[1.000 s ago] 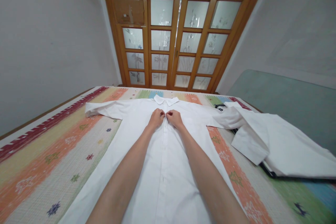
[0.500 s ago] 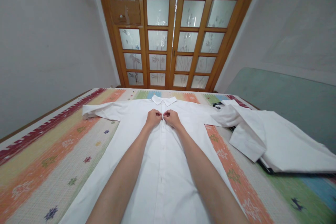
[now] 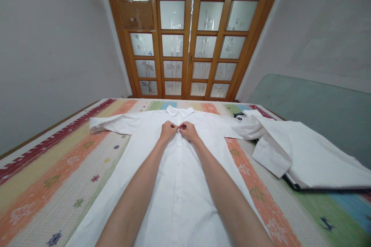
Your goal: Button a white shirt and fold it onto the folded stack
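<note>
A white collared shirt (image 3: 150,131) lies spread front side up, its collar pointing away from me and its sleeves out to both sides. My left hand (image 3: 169,129) pinches the shirt's front placket a little below the collar. From the other side my right hand (image 3: 187,129) pinches the same spot, its fingertips nearly meeting those of the left. Whatever small part of the placket sits between the fingertips, such as a button, is hidden. Below the hands the placket runs straight down between my forearms.
A striped, patterned bedspread (image 3: 110,173) lies under the shirt. More white clothing (image 3: 319,154) is heaped at the right, over something dark-edged, touching the right sleeve. A pale green headboard-like panel (image 3: 304,96) stands at the right, and wooden glazed doors (image 3: 188,46) close off the far end.
Both hands stay at the same spot on the placket, with the right fingers shifted very slightly. The whole view has moved a little.
</note>
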`<action>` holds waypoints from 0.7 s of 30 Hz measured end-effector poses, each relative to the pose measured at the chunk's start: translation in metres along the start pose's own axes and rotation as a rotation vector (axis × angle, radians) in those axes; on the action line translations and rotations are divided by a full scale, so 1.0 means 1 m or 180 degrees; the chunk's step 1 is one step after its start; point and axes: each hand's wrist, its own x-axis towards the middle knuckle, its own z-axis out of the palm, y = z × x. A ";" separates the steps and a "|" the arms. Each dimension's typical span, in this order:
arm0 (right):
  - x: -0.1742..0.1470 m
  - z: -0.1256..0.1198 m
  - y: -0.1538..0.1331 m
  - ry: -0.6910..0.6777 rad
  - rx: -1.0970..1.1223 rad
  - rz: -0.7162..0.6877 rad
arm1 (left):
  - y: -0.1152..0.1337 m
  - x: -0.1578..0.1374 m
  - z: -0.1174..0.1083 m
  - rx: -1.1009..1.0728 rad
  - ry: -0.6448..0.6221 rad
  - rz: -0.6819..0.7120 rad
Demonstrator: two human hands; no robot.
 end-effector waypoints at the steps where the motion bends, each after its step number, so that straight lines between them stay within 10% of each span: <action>1: 0.000 0.000 0.000 0.0001 -0.0013 0.0007 | 0.000 0.000 0.000 0.0001 0.0005 0.0019; 21: 0.000 0.000 -0.004 0.0067 -0.0183 0.0161 | -0.002 -0.003 0.006 0.0139 0.0016 0.0471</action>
